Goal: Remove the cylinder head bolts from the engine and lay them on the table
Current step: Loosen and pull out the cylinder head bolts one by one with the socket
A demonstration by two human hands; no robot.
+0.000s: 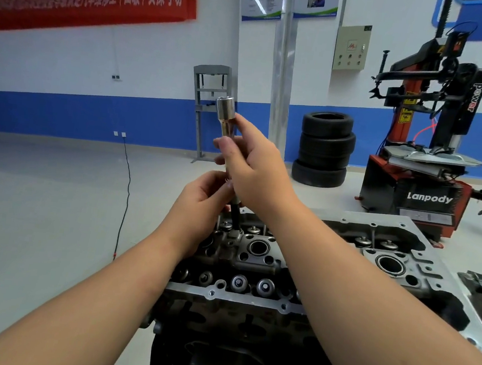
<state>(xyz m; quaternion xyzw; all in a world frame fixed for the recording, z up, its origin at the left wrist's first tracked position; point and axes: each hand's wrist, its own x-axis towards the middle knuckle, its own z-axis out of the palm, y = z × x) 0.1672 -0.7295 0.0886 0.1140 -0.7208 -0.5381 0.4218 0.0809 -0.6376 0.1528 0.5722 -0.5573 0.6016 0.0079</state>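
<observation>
Clearly the right hand [254,169] was clamped round the upper shaft of a long cylinder head bolt [227,151], fingers curled just under a wide silvery top piece [225,108] that capped the bolt and looked like either its washer head or a socket left on it; which one I could not tell. The left hand [203,199], just below at about 7 o'clock from the right, pinched the lower shaft, so both hands were closed on the same piece. The bolt stood nearly upright, its dark lower end still reaching down to the cylinder head [256,254], at 6 o'clock from the hands, and whether the tip had cleared its hole was hidden by the left hand's fingers. My reading was that this bolt was at the lifting-out stage, loosened and mostly drawn up, but not yet laid down. No table surface showed, and no bolts already set aside were visible, so how many had come out could not be judged; other bolt holes across the engine were too dark to check. As for containers, none with contents was in view. Farther out, a stack of tyres [324,149] stood at 2 o'clock, and a tyre changer [430,159] at 3 o'clock.
</observation>
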